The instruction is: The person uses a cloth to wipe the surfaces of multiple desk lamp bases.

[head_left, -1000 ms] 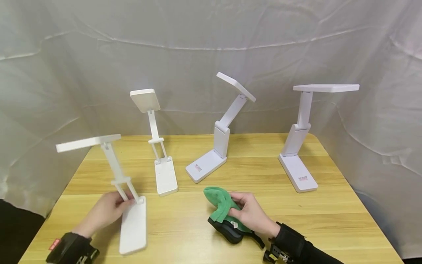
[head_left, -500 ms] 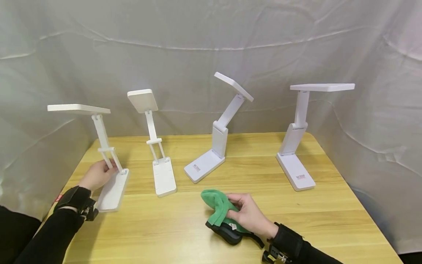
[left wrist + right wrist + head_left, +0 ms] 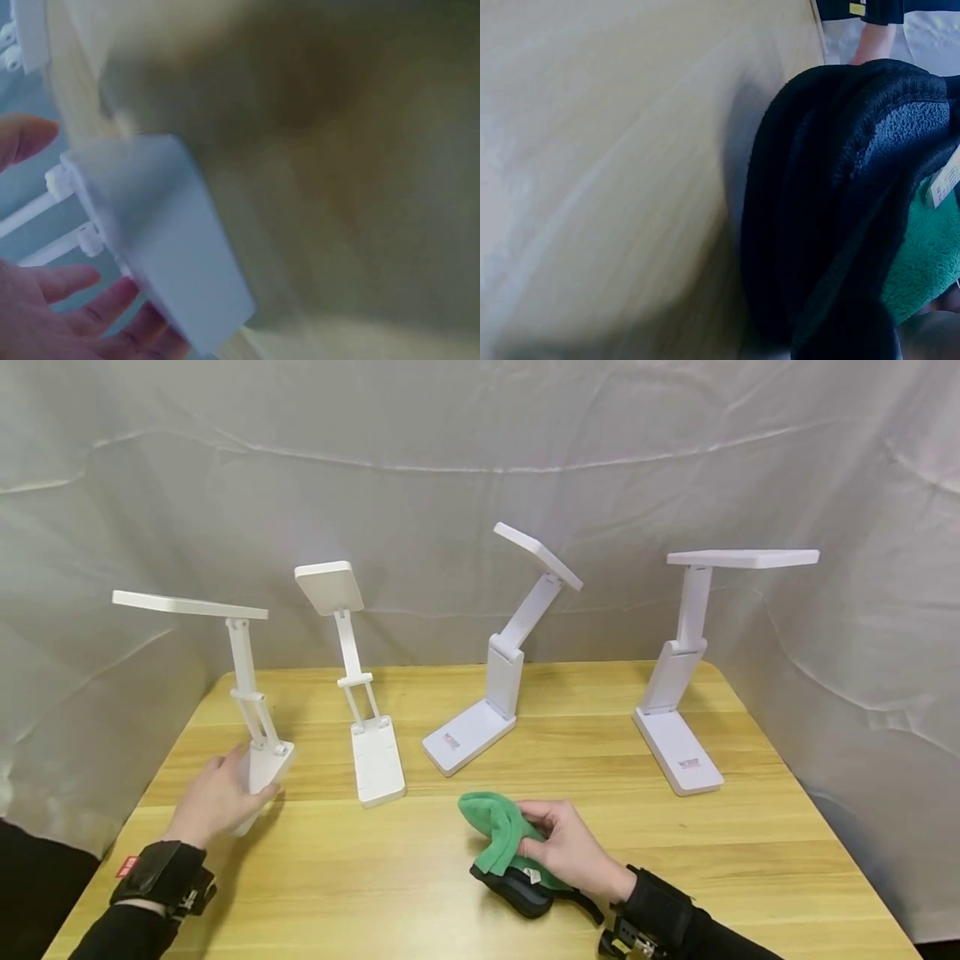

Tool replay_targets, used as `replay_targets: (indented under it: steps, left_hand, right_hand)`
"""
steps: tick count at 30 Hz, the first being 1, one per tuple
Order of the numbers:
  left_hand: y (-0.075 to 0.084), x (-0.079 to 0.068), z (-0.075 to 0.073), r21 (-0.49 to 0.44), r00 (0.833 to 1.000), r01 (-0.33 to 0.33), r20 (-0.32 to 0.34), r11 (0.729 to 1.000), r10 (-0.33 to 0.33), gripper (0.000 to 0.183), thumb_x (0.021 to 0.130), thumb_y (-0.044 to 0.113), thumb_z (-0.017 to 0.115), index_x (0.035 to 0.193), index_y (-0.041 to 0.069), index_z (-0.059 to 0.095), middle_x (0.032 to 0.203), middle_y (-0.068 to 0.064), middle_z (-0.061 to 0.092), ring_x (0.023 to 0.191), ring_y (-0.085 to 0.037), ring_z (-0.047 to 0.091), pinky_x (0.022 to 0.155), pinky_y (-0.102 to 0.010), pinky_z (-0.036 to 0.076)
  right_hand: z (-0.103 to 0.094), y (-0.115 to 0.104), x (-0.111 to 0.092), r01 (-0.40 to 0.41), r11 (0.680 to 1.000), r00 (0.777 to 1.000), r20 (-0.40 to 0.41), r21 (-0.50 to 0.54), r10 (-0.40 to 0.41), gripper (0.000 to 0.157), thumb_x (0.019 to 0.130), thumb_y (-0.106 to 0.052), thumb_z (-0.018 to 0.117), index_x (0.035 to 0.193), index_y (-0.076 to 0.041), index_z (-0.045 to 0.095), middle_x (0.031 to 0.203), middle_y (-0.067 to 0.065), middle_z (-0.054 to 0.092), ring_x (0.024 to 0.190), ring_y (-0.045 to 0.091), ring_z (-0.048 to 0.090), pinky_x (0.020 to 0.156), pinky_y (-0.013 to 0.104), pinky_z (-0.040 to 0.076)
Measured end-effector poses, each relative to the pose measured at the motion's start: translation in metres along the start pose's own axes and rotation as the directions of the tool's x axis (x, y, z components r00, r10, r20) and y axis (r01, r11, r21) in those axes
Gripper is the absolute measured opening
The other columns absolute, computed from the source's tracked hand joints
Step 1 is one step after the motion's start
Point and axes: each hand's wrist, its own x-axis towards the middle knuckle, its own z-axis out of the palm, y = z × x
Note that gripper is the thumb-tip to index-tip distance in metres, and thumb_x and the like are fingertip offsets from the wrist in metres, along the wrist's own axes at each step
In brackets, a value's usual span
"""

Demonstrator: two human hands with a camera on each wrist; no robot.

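At the table's left, my left hand (image 3: 221,802) lies against the base of the leftmost white desk lamp (image 3: 243,660). Its fingers touch the edge of the lamp base (image 3: 169,225) in the left wrist view, and the thumb stands apart from it. My right hand (image 3: 570,847) pinches a green fleecy cloth (image 3: 501,831) over the front middle of the table. Below and joined to or held with the cloth is a black padded piece (image 3: 517,889) with a strap; the right wrist view shows its fuzzy lining (image 3: 900,135). Its exact kind is unclear.
Three more white desk lamps stand unfolded along the back: one left of centre (image 3: 377,760), one in the middle (image 3: 468,735) and one at right (image 3: 678,752). A grey-white curtain (image 3: 420,510) hangs behind the wooden table (image 3: 390,893).
My left hand has carried the leftmost lamp back and left from the front; its grip on the lamp's lower arm has given way to fingers beside the base. The right hand has hardly moved.
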Motion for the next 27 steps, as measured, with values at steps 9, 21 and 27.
replay_targets:
  steps: [9, 21, 27]
  left_hand:
    - [0.005, 0.002, 0.008, 0.025, 0.995, 0.050, -0.093, 0.998, -0.047, 0.073, 0.079, 0.032, 0.070, 0.124, -0.017, 0.041, 0.095, -0.037, 0.055, 0.081, -0.045, 0.054, 0.058, -0.056, 0.046]
    - [0.006, 0.021, 0.007, 0.023, 0.976, 0.204, -0.087, 0.979, -0.201, 0.071, 0.082, 0.041, 0.067, 0.114, -0.017, 0.043, 0.086, -0.028, 0.052, 0.071, -0.038, 0.053, 0.047, -0.040, 0.040]
    - [0.003, 0.024, 0.009, 0.021, 0.977, 0.185, -0.112, 0.983, -0.182, 0.075, 0.083, 0.040, 0.066, 0.123, -0.018, 0.041, 0.092, -0.033, 0.053, 0.076, -0.043, 0.054, 0.050, -0.045, 0.043]
  right_hand:
    - [-0.001, 0.000, 0.000, -0.001, 1.000, 0.999, -0.042, -0.007, 0.000, 0.039, 0.085, -0.003, 0.066, 0.123, 0.002, 0.059, 0.113, 0.018, 0.066, 0.100, 0.024, 0.065, 0.082, 0.036, 0.054]
    - [-0.001, -0.002, 0.003, -0.033, 0.998, 0.994, -0.105, 0.053, 0.038, 0.039, 0.084, -0.003, 0.067, 0.122, 0.003, 0.058, 0.111, 0.020, 0.066, 0.098, 0.028, 0.065, 0.079, 0.036, 0.054]
    - [-0.001, -0.002, 0.003, -0.017, 0.998, 0.993, -0.119, 0.053, 0.023, 0.040, 0.084, 0.001, 0.066, 0.123, 0.004, 0.058, 0.112, 0.021, 0.065, 0.100, 0.027, 0.064, 0.081, 0.035, 0.054]
